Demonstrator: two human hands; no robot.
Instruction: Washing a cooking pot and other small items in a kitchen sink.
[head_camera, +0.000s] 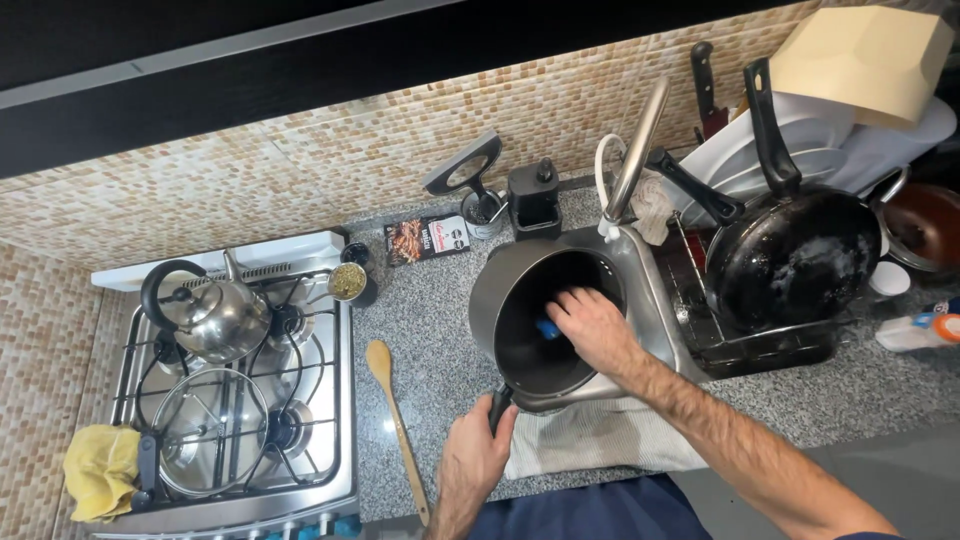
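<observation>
The dark saucepan (545, 320), tilted over the sink (655, 300) at frame centre, looks mid-scrub: the left hand (478, 455) is clamped on its handle and the right hand (592, 325) presses a blue sponge (548, 328) inside. Further scrubbing calls for a steady handle grip. Room is tight: tap (638, 150) above, loaded dish rack (760, 330) right; freer worktop (430, 330) left by the wooden spoon (395, 420).
</observation>
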